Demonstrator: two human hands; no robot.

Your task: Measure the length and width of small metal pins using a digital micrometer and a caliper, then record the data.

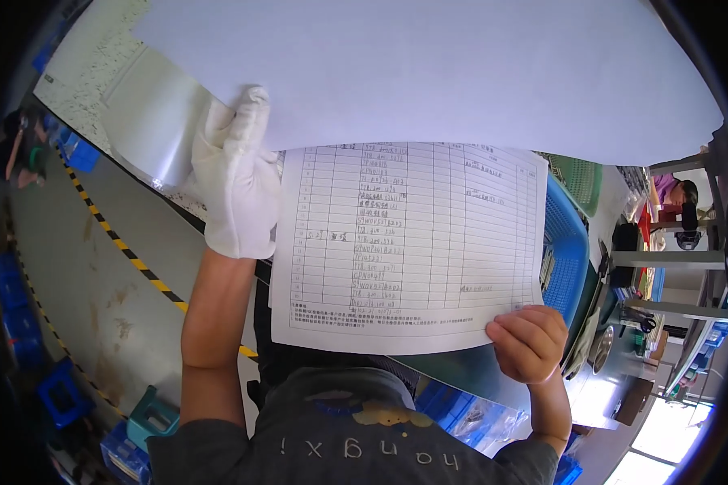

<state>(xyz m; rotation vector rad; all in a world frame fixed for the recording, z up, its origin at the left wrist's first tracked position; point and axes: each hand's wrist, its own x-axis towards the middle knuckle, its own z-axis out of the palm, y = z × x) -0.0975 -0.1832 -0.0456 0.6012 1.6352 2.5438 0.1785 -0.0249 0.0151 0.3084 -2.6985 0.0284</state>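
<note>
My left hand [239, 182], in a white glove, grips the left edge of a large blank white sheet [461, 73], its thumb lying over the paper. That sheet is raised and covers the top of a printed form [412, 242]. The form has a ruled table filled with handwriting, and lines of small print along its bottom. My bare right hand [530, 343] pinches the form's lower right corner between thumb and fingers. Whether the two papers are joined at the top is hidden.
A blue plastic basket [566, 242] stands right of the form, with a green basket [573, 179] beyond. A metal bowl [601, 349] sits on the bench at right, near shelving [679, 259]. A teal stool [152, 416] and blue bins [63, 392] are on the floor at left, by yellow-black tape [129, 257].
</note>
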